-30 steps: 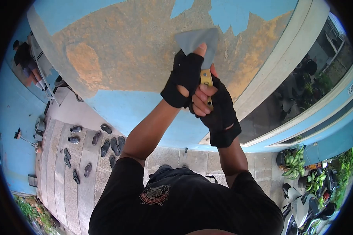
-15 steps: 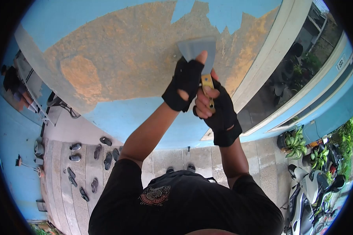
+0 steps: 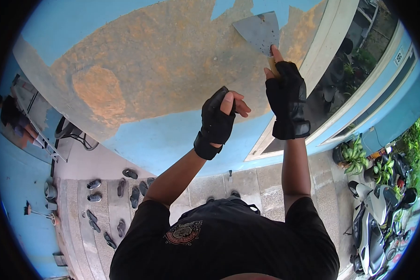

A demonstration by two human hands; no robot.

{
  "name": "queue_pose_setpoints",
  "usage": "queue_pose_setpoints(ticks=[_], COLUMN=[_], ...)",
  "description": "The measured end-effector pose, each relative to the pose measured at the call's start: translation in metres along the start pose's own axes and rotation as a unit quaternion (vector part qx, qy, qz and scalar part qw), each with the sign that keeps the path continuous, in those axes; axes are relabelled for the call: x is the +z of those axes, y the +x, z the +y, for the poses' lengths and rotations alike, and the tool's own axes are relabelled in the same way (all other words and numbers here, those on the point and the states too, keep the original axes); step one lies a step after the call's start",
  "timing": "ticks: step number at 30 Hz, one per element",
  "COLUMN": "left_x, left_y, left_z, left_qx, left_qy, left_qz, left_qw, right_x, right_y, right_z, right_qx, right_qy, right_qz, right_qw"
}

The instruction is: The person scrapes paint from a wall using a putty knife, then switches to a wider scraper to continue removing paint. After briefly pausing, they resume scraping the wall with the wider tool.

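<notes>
In the head view, my right hand [image 3: 288, 95], in a black fingerless glove, is wrapped round the handle of a putty knife [image 3: 259, 32]. Its index finger lies stretched along the lower part of the broad grey blade. Dark specks dot that blade, which is up against the wall [image 3: 172, 60], near the torn edge of the blue paint. My left hand [image 3: 219, 116], gloved the same way, is lower and to the left. Its fingers are loosely bent with the thumb apart, and nothing shows in them. Bare grey-brown plaster with an orange patch [image 3: 99, 95] spreads behind both hands.
A white-framed window [image 3: 329, 93] borders the wall on the right. Several sandals [image 3: 121, 188] lie on the paved floor at lower left. Another person [image 3: 15, 114] is by a ladder [image 3: 35, 112] at far left. Potted plants [image 3: 352, 156] and a scooter [image 3: 373, 228] stand at right.
My left hand has come away from the putty knife and moved down. My right hand has carried the knife up and to the right, its index finger now stretched toward the blade.
</notes>
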State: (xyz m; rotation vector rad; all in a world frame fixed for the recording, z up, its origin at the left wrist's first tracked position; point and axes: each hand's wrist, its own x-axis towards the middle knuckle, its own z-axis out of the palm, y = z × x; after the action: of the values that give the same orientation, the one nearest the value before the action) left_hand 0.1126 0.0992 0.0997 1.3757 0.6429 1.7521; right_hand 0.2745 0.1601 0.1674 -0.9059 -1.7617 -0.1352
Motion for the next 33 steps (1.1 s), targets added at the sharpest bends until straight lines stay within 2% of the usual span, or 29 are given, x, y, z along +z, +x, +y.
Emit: queue_pose_setpoints(ticks=[4,5,6,8,9,10,11,12,13,14,15,16,17,18,19,21,23,25,27,29,30,31,32,33], left_x=[-0.014,-0.017,-0.020,-0.024,-0.021,-0.018,-0.014,-0.009,-0.001,0.011,0.019,0.029,0.040,0.053,0.064,0.080,0.092,0.096,0.093,0.091,0.090,0.089,0.088,0.088], left_y=[-0.010,-0.013,-0.015,-0.019,-0.019,-0.018,-0.015,-0.010,0.002,0.009,0.018,0.029,0.040,0.054,0.068,0.097,0.126,0.151,0.170,0.179,0.179,0.179,0.180,0.180], left_z=[0.005,0.005,0.006,0.009,0.013,0.017,0.020,0.023,0.032,0.043,0.043,0.043,0.046,0.054,0.057,0.055,0.052,0.047,0.038,0.034,0.033,0.032,0.031,0.029], left_qx=[0.012,0.020,0.025,0.048,0.080,0.079,0.127,0.175,0.250,0.285,0.339,0.391,0.394,0.438,0.479,0.470,0.480,0.440,0.423,0.404,0.401,0.399,0.396,0.381], left_qy=[0.002,0.008,0.008,0.081,0.127,0.128,0.182,0.235,0.284,0.294,0.316,0.337,0.339,0.347,0.355,0.412,0.436,0.472,0.499,0.526,0.514,0.502,0.506,0.477], left_qz=[0.011,0.019,0.017,0.003,-0.008,-0.009,-0.050,-0.092,-0.136,-0.173,-0.189,-0.204,-0.202,-0.239,-0.276,-0.303,-0.300,-0.359,-0.374,-0.390,-0.397,-0.405,-0.404,-0.420], left_qw=[1.000,1.000,1.000,0.996,0.989,0.989,0.974,0.952,0.916,0.896,0.866,0.832,0.830,0.794,0.754,0.719,0.700,0.674,0.658,0.639,0.646,0.652,0.651,0.672], right_x=[0.004,0.002,0.002,-0.005,-0.005,-0.005,-0.007,-0.007,-0.005,-0.004,-0.003,0.001,0.005,0.012,0.024,0.048,0.059,0.028,0.010,0.009,0.010,0.012,0.013,0.014], right_y=[-0.056,-0.077,-0.099,-0.116,-0.116,-0.116,-0.116,-0.112,-0.105,-0.096,-0.087,-0.081,-0.074,-0.070,-0.071,-0.069,-0.067,-0.046,-0.028,-0.025,-0.026,-0.026,-0.027,-0.027], right_z=[0.006,0.007,0.013,0.001,-0.001,-0.002,-0.003,-0.002,0.002,0.004,0.001,0.008,0.018,0.028,0.040,0.068,0.070,0.063,0.035,0.032,0.037,0.041,0.043,0.044], right_qx=[0.049,0.075,0.047,0.146,0.145,0.227,0.305,0.306,0.322,0.333,0.248,0.245,0.247,0.225,0.183,0.113,0.238,0.260,0.279,0.297,0.308,0.306,0.306,0.314], right_qy=[-0.036,-0.056,-0.036,0.073,0.074,0.159,0.241,0.240,0.300,0.359,0.225,0.227,0.384,0.441,0.454,0.445,0.618,0.579,0.556,0.535,0.685,0.805,0.807,0.864], right_qz=[-0.102,-0.162,-0.180,-0.173,-0.172,-0.147,-0.119,-0.119,-0.078,-0.036,0.017,0.018,0.047,0.055,0.067,0.080,0.124,-0.146,-0.134,-0.120,-0.147,-0.166,-0.169,-0.186], right_qw=[0.993,0.982,0.982,0.971,0.972,0.950,0.914,0.914,0.895,0.871,0.942,0.943,0.888,0.867,0.869,0.885,0.739,0.759,0.771,0.782,0.644,0.480,0.477,0.347])
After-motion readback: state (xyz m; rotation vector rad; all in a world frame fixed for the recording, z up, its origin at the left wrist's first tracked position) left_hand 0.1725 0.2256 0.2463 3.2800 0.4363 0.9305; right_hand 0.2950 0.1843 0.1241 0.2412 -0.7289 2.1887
